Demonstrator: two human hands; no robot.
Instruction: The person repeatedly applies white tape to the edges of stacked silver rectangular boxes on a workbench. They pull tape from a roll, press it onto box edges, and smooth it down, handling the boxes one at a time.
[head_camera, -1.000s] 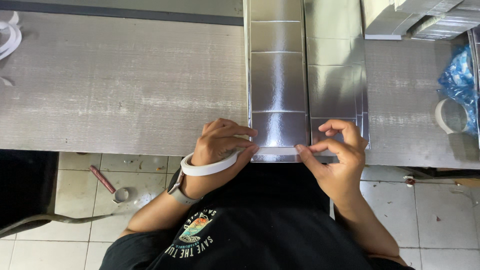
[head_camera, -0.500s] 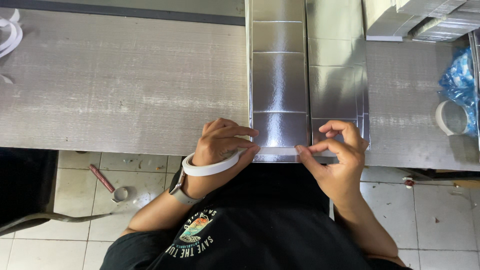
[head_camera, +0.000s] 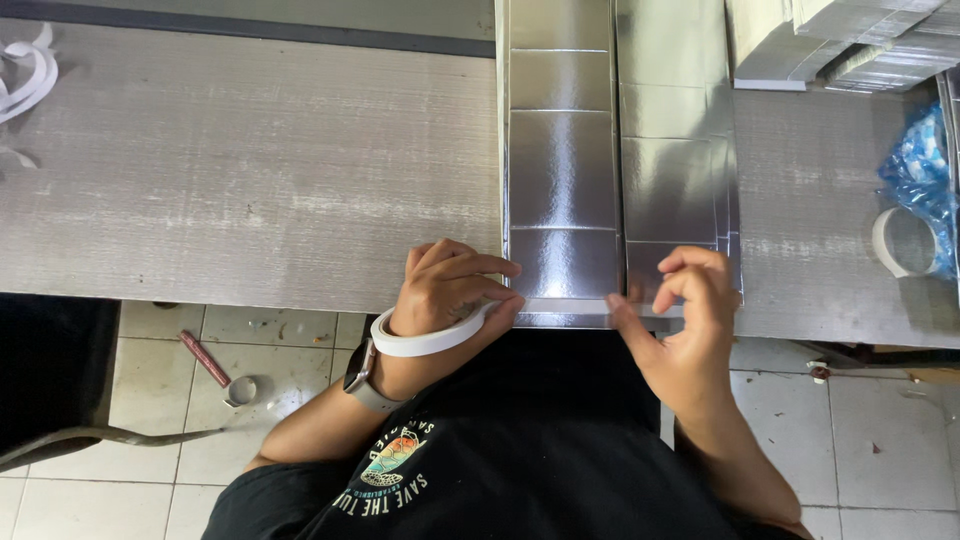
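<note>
Not much movement tbh. Right hand slid bit rightward along near edge of shiny silver foil-faced sheet, fingers lifted and more curled than second ago, thumb tip now pressing white tape strip near its right end. Visible tape stretch between hands looks slightly longer. Left hand with white tape roll shifted barely, if at all.
</note>
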